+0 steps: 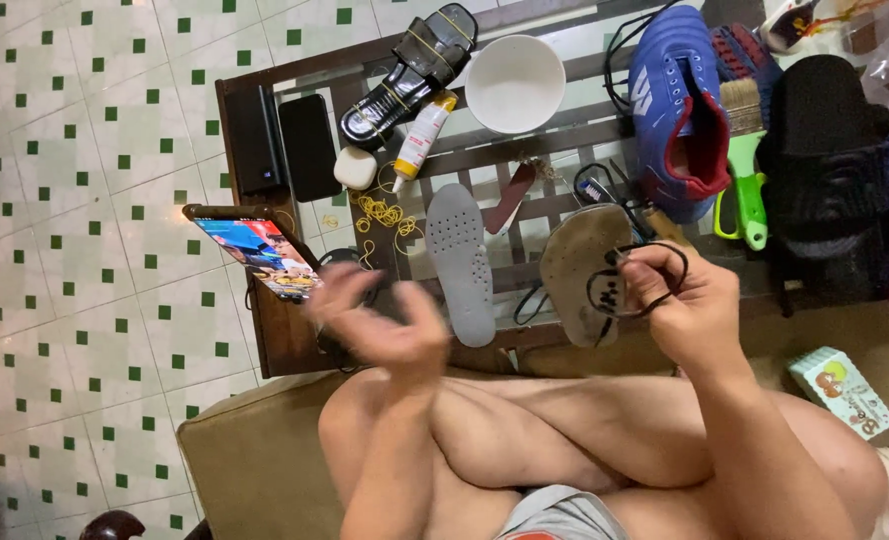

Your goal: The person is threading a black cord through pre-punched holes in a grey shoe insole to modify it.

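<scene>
My right hand is closed around a coiled black shoelace, held just above a worn brown insole on the wooden table. Blurred by motion, my left hand hovers with fingers apart and nothing in it, near a phone with a lit screen. A grey perforated insole lies between the two hands. A blue sports shoe with red lining rests farther back.
On the table: a white bowl, a clear sandal, a glue tube, yellow rubber bands, a green-handled brush, a black slipper, a dark phone. A small printed box lies on the couch.
</scene>
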